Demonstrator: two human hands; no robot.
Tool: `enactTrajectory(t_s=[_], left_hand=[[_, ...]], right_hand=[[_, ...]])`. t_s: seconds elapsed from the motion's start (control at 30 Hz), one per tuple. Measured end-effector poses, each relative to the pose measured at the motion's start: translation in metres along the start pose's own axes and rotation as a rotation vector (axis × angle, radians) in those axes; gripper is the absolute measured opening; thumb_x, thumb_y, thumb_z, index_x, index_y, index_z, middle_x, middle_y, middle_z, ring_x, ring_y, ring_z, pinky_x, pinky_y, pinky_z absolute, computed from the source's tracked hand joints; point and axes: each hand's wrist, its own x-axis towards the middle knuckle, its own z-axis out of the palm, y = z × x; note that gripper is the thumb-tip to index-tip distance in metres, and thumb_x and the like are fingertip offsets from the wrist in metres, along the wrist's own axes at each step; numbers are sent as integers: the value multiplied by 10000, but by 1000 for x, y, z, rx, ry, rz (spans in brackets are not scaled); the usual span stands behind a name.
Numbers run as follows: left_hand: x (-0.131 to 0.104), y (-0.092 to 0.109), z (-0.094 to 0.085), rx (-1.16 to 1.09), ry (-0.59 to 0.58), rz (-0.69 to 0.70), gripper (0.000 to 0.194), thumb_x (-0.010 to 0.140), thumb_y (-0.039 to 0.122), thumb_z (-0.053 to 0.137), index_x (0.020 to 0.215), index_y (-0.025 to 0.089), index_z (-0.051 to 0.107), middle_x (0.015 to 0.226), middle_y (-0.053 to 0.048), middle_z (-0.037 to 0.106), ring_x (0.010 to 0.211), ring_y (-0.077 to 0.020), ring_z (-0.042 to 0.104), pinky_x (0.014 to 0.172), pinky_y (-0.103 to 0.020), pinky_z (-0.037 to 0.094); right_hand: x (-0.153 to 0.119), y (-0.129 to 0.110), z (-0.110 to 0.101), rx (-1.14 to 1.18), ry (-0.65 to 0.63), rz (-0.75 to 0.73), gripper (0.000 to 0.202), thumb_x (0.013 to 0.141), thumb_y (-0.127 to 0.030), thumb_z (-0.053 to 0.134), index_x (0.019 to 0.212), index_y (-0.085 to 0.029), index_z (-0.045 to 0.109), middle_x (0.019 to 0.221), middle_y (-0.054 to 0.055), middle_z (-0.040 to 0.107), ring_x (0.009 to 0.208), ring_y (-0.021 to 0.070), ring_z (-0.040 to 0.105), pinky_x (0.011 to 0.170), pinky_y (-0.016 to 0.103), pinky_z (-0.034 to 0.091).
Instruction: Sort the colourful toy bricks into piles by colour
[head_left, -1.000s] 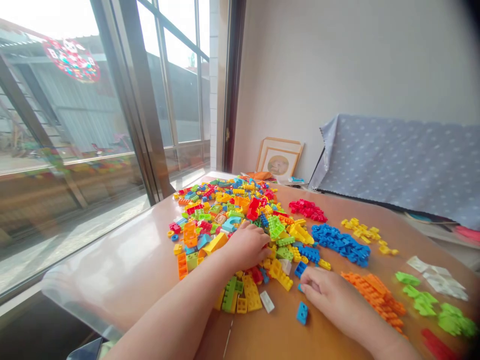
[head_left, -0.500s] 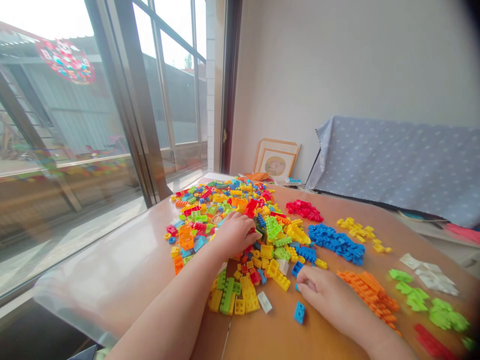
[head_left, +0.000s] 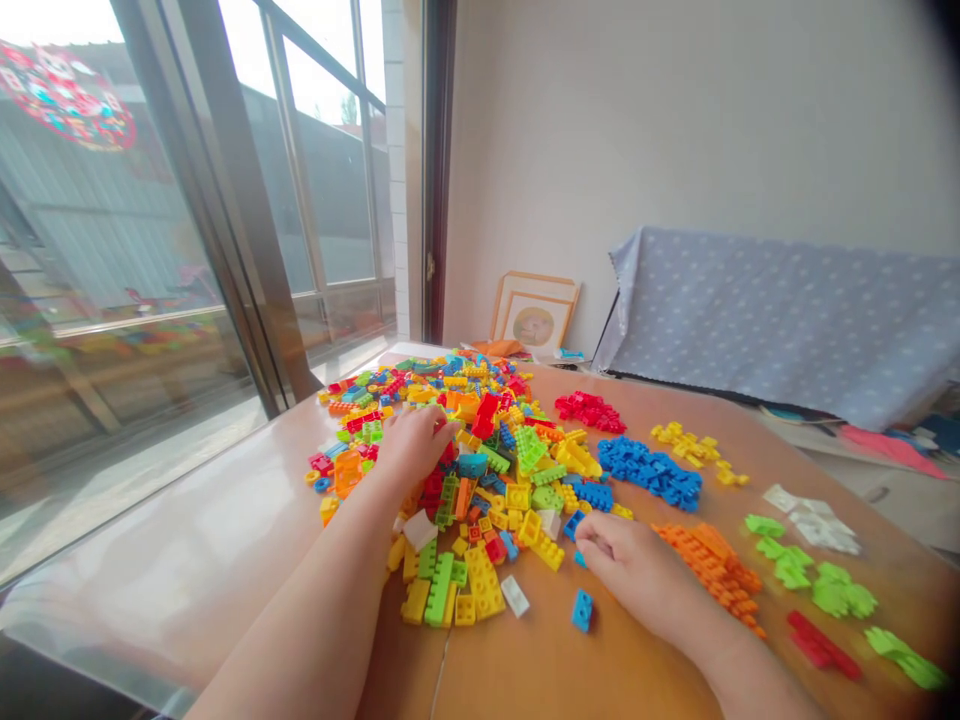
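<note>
A large mixed pile of toy bricks point(head_left: 517, 495) covers the middle of the table. My left hand point(head_left: 415, 440) rests on the pile's left part, fingers curled down; their tips and anything under them are hidden. Beside the pile's right edge, my right hand point(head_left: 619, 555) is closed near the tabletop, with a bit of blue showing at its fingertips. A blue brick point(head_left: 582, 610) lies just in front of it, and a white brick point(head_left: 515, 596) further left. Right of the hand are orange bricks point(head_left: 712, 570), with blue bricks point(head_left: 651, 472) behind.
Small groups of red point(head_left: 590, 411), yellow point(head_left: 694, 445), white point(head_left: 823, 525) and green bricks point(head_left: 844, 590) lie on the table's right side, with dark red bricks point(head_left: 823, 645) nearer. A window stands left; a spotted cloth point(head_left: 780, 320) hangs behind.
The view has shifted right. My left hand has moved left over the pile, uncovering bricks at its middle. My right hand stays almost in place beside the pile.
</note>
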Motion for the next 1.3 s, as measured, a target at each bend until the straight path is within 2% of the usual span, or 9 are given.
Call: enactTrajectory(t_s=[0.2, 0.33, 0.43, 0.53, 0.63, 0.73, 0.93, 1.17, 1.3], left_hand=[[2, -7, 3, 19, 72, -167, 330, 971, 490, 492, 1111, 267, 691, 1138, -114, 733, 1079, -333, 647, 914, -447, 457], [2, -5, 3, -50, 120, -151, 339, 988, 454, 457, 1158, 273, 688, 1181, -102, 727, 1089, -303, 646, 882, -391, 472], [3, -2, 4, -108, 116, -87, 322, 989, 448, 458, 1103, 271, 700, 1152, -86, 741, 1043, -284, 659, 834, -361, 469], [3, 0, 4, -155, 100, -66, 296, 983, 435, 467, 1056, 283, 710, 1122, -66, 757, 1014, -280, 668, 795, -351, 464], [2, 0, 3, -191, 97, -96, 300, 983, 421, 456, 1064, 294, 716, 1100, -64, 765, 1011, -290, 674, 794, -361, 467], [4, -5, 5, -267, 111, -180, 312, 972, 400, 462, 1129, 292, 708, 1098, -71, 767, 1017, -289, 682, 821, -372, 477], [12, -21, 17, -699, 174, -363, 329, 902, 327, 514, 1175, 237, 673, 1121, -84, 767, 1017, -262, 697, 859, -374, 523], [15, -20, 21, -830, 220, -399, 332, 882, 276, 486, 1172, 204, 630, 1105, -87, 763, 958, -222, 720, 829, -347, 553], [13, -12, 15, -939, 211, -377, 324, 864, 270, 508, 1154, 191, 631, 1084, -93, 756, 942, -229, 728, 826, -355, 562]], right_hand=[[4, 2, 4, 27, 98, -16, 215, 973, -342, 478, 875, -242, 641, 806, -3, 665, 771, 186, 603, 668, 278, 387], [5, -11, 5, 60, 152, -54, 188, 956, -311, 509, 913, -243, 678, 850, 7, 675, 801, 185, 618, 696, 280, 411], [4, -29, 7, 67, 114, -77, 145, 935, -273, 541, 923, -246, 683, 816, -9, 653, 754, 166, 609, 678, 271, 402], [2, -50, 7, 57, 36, -115, 121, 920, -238, 563, 913, -246, 683, 874, -10, 681, 806, 162, 623, 702, 268, 399], [2, -66, 6, 48, -26, -146, 121, 914, -225, 577, 925, -251, 695, 934, -10, 707, 848, 163, 636, 736, 272, 402], [7, -73, 4, 26, -26, -155, 133, 924, -233, 571, 919, -255, 702, 920, -5, 707, 852, 169, 639, 757, 278, 405], [36, -71, 3, -32, 36, -134, 190, 939, -259, 554, 1023, -250, 724, 1020, 30, 701, 895, 182, 642, 769, 277, 424], [85, -67, 8, -149, 211, -112, 257, 932, -205, 532, 1078, -230, 742, 1088, 56, 698, 1036, 205, 627, 861, 293, 429], [106, -72, 10, -176, 179, -165, 243, 921, -207, 558, 1053, -234, 761, 1095, 62, 694, 1078, 210, 609, 916, 294, 426]])
